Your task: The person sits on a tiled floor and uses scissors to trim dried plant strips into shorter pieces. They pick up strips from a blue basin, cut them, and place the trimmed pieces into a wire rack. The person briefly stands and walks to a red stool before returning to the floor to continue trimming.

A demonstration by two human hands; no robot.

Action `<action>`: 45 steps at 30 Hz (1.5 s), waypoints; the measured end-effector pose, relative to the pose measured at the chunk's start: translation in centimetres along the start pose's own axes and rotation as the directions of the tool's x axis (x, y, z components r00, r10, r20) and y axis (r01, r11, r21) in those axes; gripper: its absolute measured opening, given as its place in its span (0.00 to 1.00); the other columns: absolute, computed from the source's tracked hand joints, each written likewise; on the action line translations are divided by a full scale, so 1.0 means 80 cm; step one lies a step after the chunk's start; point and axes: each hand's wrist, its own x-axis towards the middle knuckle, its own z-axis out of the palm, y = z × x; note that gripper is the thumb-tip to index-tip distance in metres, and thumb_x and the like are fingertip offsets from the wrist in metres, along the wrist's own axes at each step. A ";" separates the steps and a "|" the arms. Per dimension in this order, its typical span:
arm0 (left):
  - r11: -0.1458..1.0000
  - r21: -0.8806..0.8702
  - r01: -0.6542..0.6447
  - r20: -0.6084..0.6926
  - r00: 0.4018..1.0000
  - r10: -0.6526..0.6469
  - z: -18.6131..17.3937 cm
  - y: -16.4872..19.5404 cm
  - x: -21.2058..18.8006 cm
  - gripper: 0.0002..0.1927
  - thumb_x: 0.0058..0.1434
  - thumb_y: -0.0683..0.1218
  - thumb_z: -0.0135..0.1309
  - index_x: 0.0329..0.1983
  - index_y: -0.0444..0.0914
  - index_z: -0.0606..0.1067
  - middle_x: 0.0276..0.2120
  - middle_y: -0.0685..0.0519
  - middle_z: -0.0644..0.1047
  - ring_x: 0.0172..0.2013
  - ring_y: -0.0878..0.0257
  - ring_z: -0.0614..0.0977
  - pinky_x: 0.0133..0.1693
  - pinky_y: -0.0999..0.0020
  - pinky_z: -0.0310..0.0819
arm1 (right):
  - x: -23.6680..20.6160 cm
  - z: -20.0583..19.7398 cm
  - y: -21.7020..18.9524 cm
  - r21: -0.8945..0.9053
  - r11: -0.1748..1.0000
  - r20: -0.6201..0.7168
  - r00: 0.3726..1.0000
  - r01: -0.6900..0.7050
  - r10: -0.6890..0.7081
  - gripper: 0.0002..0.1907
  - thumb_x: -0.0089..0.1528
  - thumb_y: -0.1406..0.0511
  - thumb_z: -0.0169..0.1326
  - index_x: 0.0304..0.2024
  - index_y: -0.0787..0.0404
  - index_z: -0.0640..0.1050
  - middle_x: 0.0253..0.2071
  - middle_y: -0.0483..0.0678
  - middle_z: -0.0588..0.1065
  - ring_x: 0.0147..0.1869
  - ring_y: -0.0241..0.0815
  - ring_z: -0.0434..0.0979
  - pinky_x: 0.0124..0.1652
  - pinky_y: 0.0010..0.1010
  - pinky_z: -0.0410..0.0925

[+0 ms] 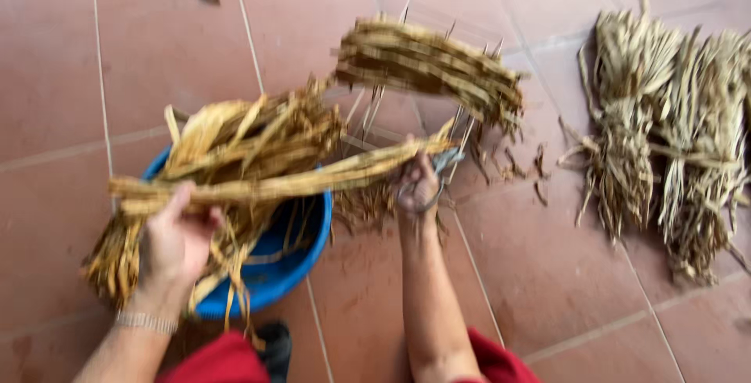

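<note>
My left hand point(178, 240) grips the left end of a long bundle of dry straw-coloured leaf strips point(289, 182) that stretches across to my right hand point(417, 186). My right hand holds the bundle's other end together with a pair of scissors point(446, 161). Under the bundle stands a blue plastic basin point(301, 254) with more dry strips piled in it point(235, 136). Just beyond my right hand, a wire frame point(375, 117) carries a thick roll of the same strips point(430, 66) across its top.
Two tied sheaves of dry leaves point(626, 117) point(708, 148) lie on the red tile floor point(78, 78) at the right. Small leaf scraps point(516, 165) lie scattered near the frame. A red sleeve or trouser point(227, 359) shows at the bottom edge.
</note>
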 end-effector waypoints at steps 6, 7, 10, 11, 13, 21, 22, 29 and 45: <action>0.998 0.060 -0.003 -0.086 0.996 0.008 -0.034 0.002 0.028 0.10 0.73 0.47 0.50 0.51 0.37 0.74 0.39 0.50 0.78 0.33 0.59 0.78 0.36 0.63 0.76 | 0.001 0.010 -0.028 -0.044 0.998 -0.241 0.969 0.046 -0.055 0.12 0.62 0.66 0.65 0.44 0.68 0.82 0.32 0.48 0.78 0.28 0.35 0.71 0.30 0.28 0.71; 0.996 0.086 -0.003 -0.107 0.994 0.012 -0.035 0.005 0.028 0.10 0.72 0.48 0.51 0.50 0.38 0.74 0.37 0.49 0.78 0.31 0.59 0.78 0.35 0.63 0.77 | -0.001 0.015 -0.034 -0.075 0.994 -0.225 0.970 0.082 -0.097 0.11 0.62 0.68 0.66 0.45 0.69 0.82 0.36 0.49 0.81 0.30 0.34 0.72 0.32 0.27 0.71; 0.993 0.021 -0.118 -0.024 0.993 0.118 -0.034 0.019 0.026 0.09 0.74 0.46 0.54 0.52 0.37 0.73 0.42 0.48 0.79 0.35 0.60 0.80 0.35 0.66 0.76 | -0.009 0.039 -0.055 -0.153 0.975 -0.214 0.958 0.159 -0.190 0.09 0.60 0.70 0.67 0.41 0.67 0.83 0.36 0.49 0.81 0.30 0.35 0.73 0.31 0.28 0.70; 0.991 0.033 -0.129 -0.048 0.990 0.130 -0.032 0.022 0.026 0.08 0.72 0.45 0.54 0.51 0.38 0.73 0.41 0.48 0.79 0.33 0.59 0.79 0.33 0.66 0.76 | -0.011 0.047 -0.062 -0.184 0.971 -0.229 0.953 0.156 -0.196 0.09 0.59 0.71 0.67 0.41 0.66 0.82 0.37 0.49 0.81 0.33 0.35 0.77 0.35 0.28 0.72; 0.988 0.072 -0.139 -0.096 0.985 0.145 -0.028 0.027 0.024 0.08 0.68 0.42 0.54 0.50 0.40 0.72 0.38 0.47 0.78 0.29 0.58 0.79 0.30 0.65 0.77 | -0.025 0.064 -0.077 -0.237 0.960 -0.278 0.937 0.147 -0.212 0.09 0.57 0.72 0.65 0.40 0.64 0.80 0.39 0.49 0.83 0.39 0.37 0.85 0.42 0.30 0.76; 0.871 0.475 -0.126 -0.214 0.944 0.253 -0.032 0.037 0.023 0.42 0.62 0.43 0.65 0.69 0.35 0.50 0.51 0.41 0.72 0.43 0.50 0.73 0.39 0.53 0.69 | -0.081 0.133 -0.138 -0.490 0.806 0.056 0.934 0.333 -0.352 0.12 0.58 0.74 0.66 0.40 0.65 0.76 0.35 0.55 0.82 0.29 0.41 0.79 0.30 0.30 0.72; 0.776 0.620 -0.114 -0.241 0.914 0.326 -0.027 0.036 0.025 0.48 0.61 0.46 0.67 0.71 0.34 0.46 0.57 0.38 0.65 0.50 0.47 0.66 0.45 0.48 0.60 | -0.095 0.136 -0.144 -0.562 0.759 0.084 0.936 0.329 -0.343 0.12 0.58 0.74 0.66 0.40 0.65 0.76 0.35 0.55 0.81 0.30 0.41 0.79 0.30 0.31 0.72; -0.205 0.806 -0.555 0.487 0.426 0.762 0.101 -0.010 0.014 0.67 0.63 0.57 0.76 0.80 0.40 0.33 0.81 0.41 0.41 0.80 0.47 0.44 0.75 0.34 0.32 | -0.149 0.153 -0.129 -0.631 0.717 0.185 0.955 0.295 -0.230 0.18 0.57 0.72 0.67 0.41 0.62 0.70 0.35 0.52 0.80 0.32 0.41 0.81 0.33 0.32 0.76; 0.850 0.434 -0.298 0.766 0.619 -0.174 0.260 -0.133 -0.068 0.21 0.73 0.46 0.46 0.66 0.34 0.71 0.52 0.50 0.79 0.50 0.65 0.80 0.52 0.69 0.78 | -0.142 0.112 -0.095 -0.823 0.480 0.341 0.940 0.305 -0.012 0.19 0.59 0.74 0.62 0.47 0.63 0.67 0.38 0.47 0.76 0.38 0.36 0.80 0.37 0.30 0.78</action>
